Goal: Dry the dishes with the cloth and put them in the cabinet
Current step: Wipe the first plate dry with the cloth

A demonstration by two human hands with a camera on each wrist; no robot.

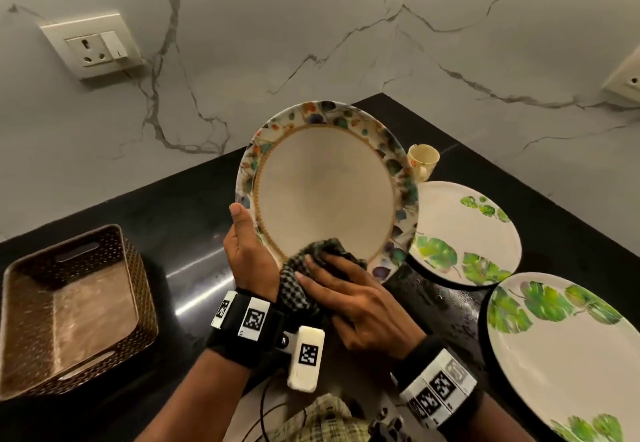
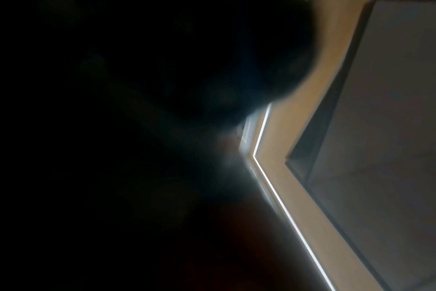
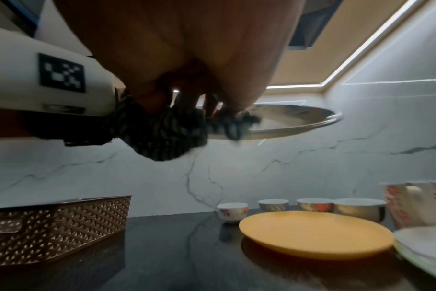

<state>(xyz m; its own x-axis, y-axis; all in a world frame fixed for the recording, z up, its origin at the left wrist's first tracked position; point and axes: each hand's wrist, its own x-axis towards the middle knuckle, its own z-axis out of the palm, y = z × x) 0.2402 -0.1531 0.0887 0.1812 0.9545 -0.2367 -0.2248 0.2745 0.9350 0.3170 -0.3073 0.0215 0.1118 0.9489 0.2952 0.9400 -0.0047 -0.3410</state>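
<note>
Wiping a held plate above the dark counter.

Left hand (image 1: 247, 251) gripping the floral-rimmed plate (image 1: 325, 192) at its left rim, thumb over the edge, plate raised and tilted over the counter (image 1: 180, 219). Right hand (image 1: 349, 299) pressing the checked cloth (image 1: 308, 275) against the plate's near inner edge, fingers spread nearly flat on the fabric. Two leaf-print plates (image 1: 464, 233) lying to the right, a small cup (image 1: 422, 159) beyond, a brown basket (image 1: 69, 310) to the left.

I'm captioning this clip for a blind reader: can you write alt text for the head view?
A left hand holds a floral-rimmed plate tilted above a black counter while the right hand presses a checked cloth on its lower face. Two leaf-print plates lie right, a brown basket left.
</note>
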